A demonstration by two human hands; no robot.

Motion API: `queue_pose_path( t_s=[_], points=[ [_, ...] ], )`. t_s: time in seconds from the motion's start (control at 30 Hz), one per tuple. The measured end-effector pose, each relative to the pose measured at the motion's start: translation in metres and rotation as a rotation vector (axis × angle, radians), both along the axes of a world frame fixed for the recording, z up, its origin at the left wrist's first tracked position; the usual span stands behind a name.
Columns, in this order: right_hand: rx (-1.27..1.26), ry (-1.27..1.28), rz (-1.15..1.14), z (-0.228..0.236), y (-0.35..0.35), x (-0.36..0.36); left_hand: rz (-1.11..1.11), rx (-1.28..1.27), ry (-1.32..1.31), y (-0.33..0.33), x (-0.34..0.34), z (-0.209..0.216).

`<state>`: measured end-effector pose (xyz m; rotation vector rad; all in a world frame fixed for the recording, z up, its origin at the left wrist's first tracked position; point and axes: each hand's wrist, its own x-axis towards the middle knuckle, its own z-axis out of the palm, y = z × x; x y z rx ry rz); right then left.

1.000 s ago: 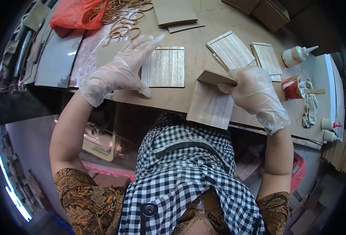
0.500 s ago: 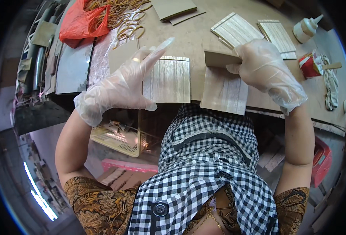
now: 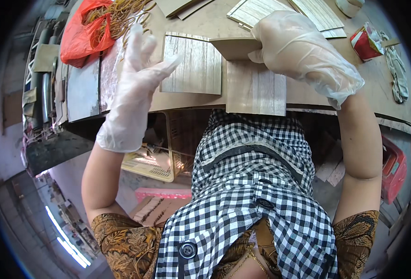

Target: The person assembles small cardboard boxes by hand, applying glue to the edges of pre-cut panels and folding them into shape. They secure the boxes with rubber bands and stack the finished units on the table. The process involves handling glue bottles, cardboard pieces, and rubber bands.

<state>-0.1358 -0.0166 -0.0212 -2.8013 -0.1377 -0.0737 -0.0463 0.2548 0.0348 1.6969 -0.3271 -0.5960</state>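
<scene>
My left hand (image 3: 136, 79), in a clear thin glove, is raised at the left of the table with its fingers apart and nothing in it. Beside it lies a pale wood-grain panel (image 3: 191, 65), flat on the tabletop. My right hand (image 3: 293, 51), gloved the same way, pinches a small brown board (image 3: 233, 48) that stands tilted on edge. Under and in front of this board is a second wood-grain panel (image 3: 257, 88), which sticks out past the table's near edge. My right fingertips are partly hidden behind the hand.
Rubber bands (image 3: 121, 16) spill from a red plastic bag (image 3: 84, 39) at the far left. More wood-grain panels (image 3: 314, 14) lie at the back. To the right are a red-and-white packet (image 3: 367, 42) and a whitish cloth (image 3: 397, 74). A yellow plastic crate (image 3: 172, 144) stands below the table.
My left hand has pulled away from the left panel, turning its fingers upward. My right hand still holds the brown board. The whole view has shifted, with the table higher in it.
</scene>
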Motion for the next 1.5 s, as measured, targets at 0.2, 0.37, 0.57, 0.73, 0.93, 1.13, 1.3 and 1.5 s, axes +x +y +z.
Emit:
queue_pose_path(
  t_s=[0.2, 0.37, 0.57, 0.73, 0.93, 1.13, 1.3, 1.5],
  points=[
    [-0.023, 0.257, -0.022, 0.066, 0.029, 0.018, 0.163, 0.146, 0.232, 0.005, 0.013, -0.03],
    [-0.029, 0.056, -0.068, 0.072, 0.023, -0.005, 0.126, 0.082, 0.194, -0.01, -0.002, -0.011],
    [-0.02, 0.13, 0.015, 0.059, 0.022, 0.012, 0.17, 0.09, 0.198, -0.003, -0.025, -0.009],
    [-0.01, 0.002, -0.009, 0.063, 0.026, 0.001, 0.167, 0.131, 0.185, -0.012, -0.03, -0.005],
    [-0.035, -0.035, 0.024, 0.062, 0.024, 0.001, 0.143, 0.144, 0.131, -0.015, -0.036, -0.006],
    [-0.04, -0.046, 0.04, 0.06, 0.023, 0.0, 0.14, 0.146, 0.128, -0.027, -0.045, 0.004],
    [-0.062, -0.071, 0.044, 0.057, 0.021, 0.0, 0.11, 0.158, 0.129, -0.035, -0.047, 0.006],
    [-0.036, -0.039, 0.037, 0.056, 0.02, 0.004, 0.133, 0.16, 0.081, -0.04, -0.052, -0.002]
  ],
)
